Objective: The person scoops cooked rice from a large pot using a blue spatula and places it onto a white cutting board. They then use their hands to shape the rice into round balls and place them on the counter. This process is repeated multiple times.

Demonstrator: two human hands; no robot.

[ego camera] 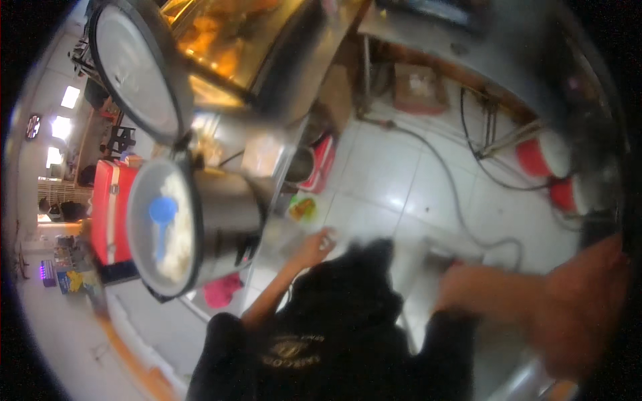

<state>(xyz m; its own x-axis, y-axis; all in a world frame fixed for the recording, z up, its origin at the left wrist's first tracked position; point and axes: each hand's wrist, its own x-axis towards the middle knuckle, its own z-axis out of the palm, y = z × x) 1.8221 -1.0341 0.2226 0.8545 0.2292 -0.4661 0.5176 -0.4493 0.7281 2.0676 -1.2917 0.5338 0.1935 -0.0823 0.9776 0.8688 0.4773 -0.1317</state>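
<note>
My left hand (pixel 317 248) hovers by the edge of a metal-topped counter (pixel 283 235), its fingers loosely curled with a gap between them and nothing visible inside. To its left is a large steel rice cooker (pixel 225 220) with its lid (pixel 138 75) raised. White rice (pixel 176 240) lies inside, and a blue scoop (pixel 162 213) rests at the rice. My right arm is bent close to the camera, so my right hand (pixel 577 326) is a large blur at the right rim. A shiny, clear-looking thing (pixel 524 378) appears below it; whether I hold it cannot be made out.
A red cooler box (pixel 113 210) stands beyond the cooker. Warmly lit food (pixel 210 45) sits in a glass case. A pink cloth (pixel 223 290) lies below the cooker. Beyond the counter edge is a green-rimmed plate of food (pixel 303 207). A dark hose (pixel 446 175) crosses the tiled floor (pixel 381 170).
</note>
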